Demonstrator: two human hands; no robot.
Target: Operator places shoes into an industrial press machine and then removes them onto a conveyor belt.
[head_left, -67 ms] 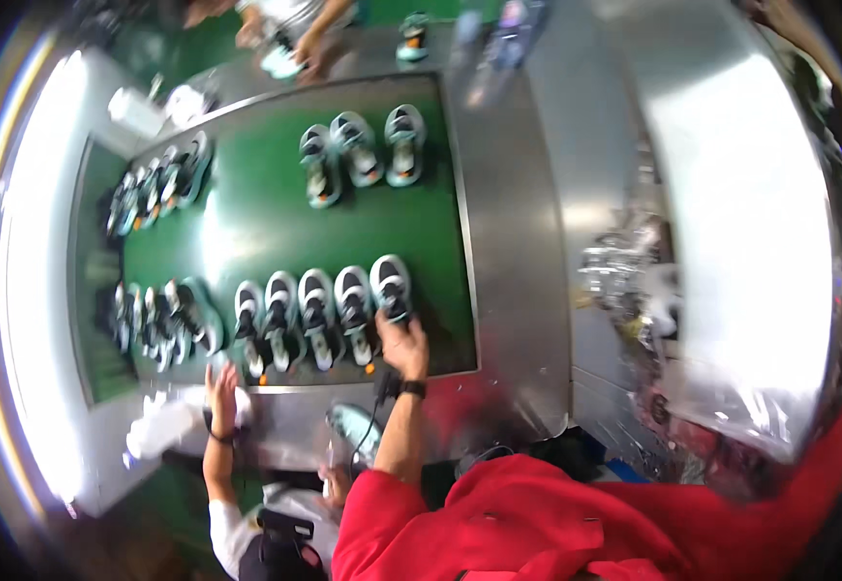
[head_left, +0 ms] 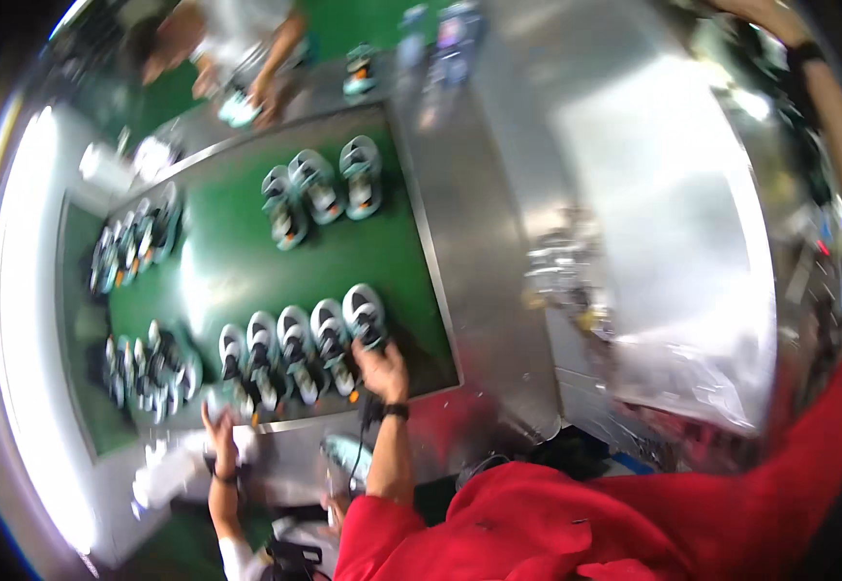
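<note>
My left hand (head_left: 382, 373) grips the heel of a black, white and mint-green sneaker (head_left: 365, 315). That sneaker is at the right end of a near row of several like sneakers (head_left: 295, 339) on a green belt (head_left: 237, 266). My right arm stretches far out to the upper right. At its end my right hand (head_left: 758, 12) shows only in part and is blurred at the picture's rim, so its fingers and anything in them cannot be made out. It is nearest to a blurred, dark cluttered area.
Three sneakers (head_left: 322, 186) sit farther back, with more rows at left. A co-worker's hand (head_left: 219, 436) is beside the near row; across the belt another person's hands (head_left: 264, 97) hold a sneaker. A metal frame (head_left: 469, 242), clear bottles (head_left: 455, 44) and a shiny plastic-covered surface (head_left: 682, 242) lie rightward.
The view has turned, so the belt and sneakers sit farther left and lower. More of my right forearm shows at upper right. My left hand stays on the same sneaker.
</note>
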